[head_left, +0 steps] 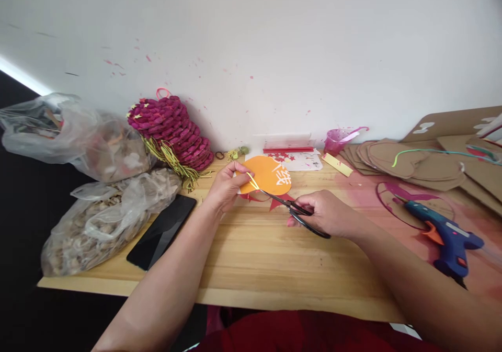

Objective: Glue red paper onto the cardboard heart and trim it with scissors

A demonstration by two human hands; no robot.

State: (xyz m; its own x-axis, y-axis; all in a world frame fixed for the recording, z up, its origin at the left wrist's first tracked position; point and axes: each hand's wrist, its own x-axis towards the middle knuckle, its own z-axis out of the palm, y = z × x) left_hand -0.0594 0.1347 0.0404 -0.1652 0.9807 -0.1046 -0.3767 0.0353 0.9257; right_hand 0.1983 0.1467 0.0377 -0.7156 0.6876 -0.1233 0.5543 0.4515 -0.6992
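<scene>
My left hand [229, 184] pinches an orange paper cutout [266, 171] that carries white cut-out characters on its right side. A thin yellow strip [254, 181] stands out by the left fingertips, over the orange paper. In my right hand [323, 213] is a pair of dark-handled scissors [292, 205], fingers in the loops. Their blades point left, and the tips reach the yellow strip; whether they are cutting into it I cannot tell. Red paper pieces [279, 200] show just below the orange paper, partly hidden by it and by the scissors.
Bags of scraps [105, 216], a black phone [161, 231] and magenta bundles with yellow tassels [176, 132] occupy the left. At right lie a blue glue gun [445, 237] and stacked cardboard shapes [396, 158]. A pink cup [335, 140] stands near the wall.
</scene>
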